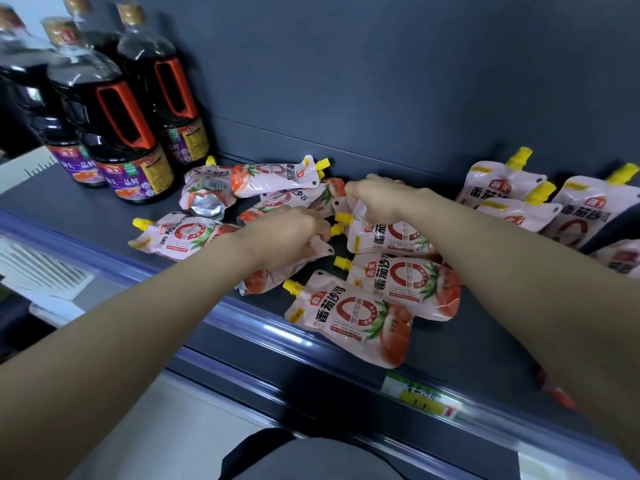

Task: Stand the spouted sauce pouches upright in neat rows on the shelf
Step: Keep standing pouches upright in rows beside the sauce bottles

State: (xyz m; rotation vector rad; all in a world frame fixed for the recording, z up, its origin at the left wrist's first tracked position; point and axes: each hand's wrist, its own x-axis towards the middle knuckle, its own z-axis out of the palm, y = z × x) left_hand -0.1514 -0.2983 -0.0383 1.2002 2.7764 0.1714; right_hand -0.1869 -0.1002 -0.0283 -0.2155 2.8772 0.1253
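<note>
A dark grey shelf (pixel 86 202) runs across the view, with a grey back panel (pixel 381 81) rising behind it. At its left end stand large dark sauce bottles (pixel 135 126) with orange handles and gold caps, several deep.

Just right of the bottles lies a heap of spouted sauce pouches (pixel 277 176). They are pink and red with yellow spouts, flat and overlapping, and the spouts point different ways. One shows its silver bottom toward the camera. Well to the right of the bottles, against the back panel, a few upright pouches (pixel 498 183) stand close together with spouts up.

Right of the bottles and nearer the shelf's front, two pouches lie face up. The front pouch (pixel 349 320) reaches the edge rail, and the second pouch (pixel 405 282) lies just behind it.

Both bare forearms reach in over the front edge. The left hand (pixel 287 233) is palm down in the middle of the heap, right of the bottles. Its fingers are curled round the top of a lying pouch (pixel 273 275) beside its yellow spout. The right hand (pixel 377 199) is farther right from the bottles, close to the left hand but not touching it. It grips the top edge of a second held pouch (pixel 391 237), whose spout points left.

On the front rail, well right of the bottles, sits a blurred green-and-yellow price label (pixel 420 393).
</note>
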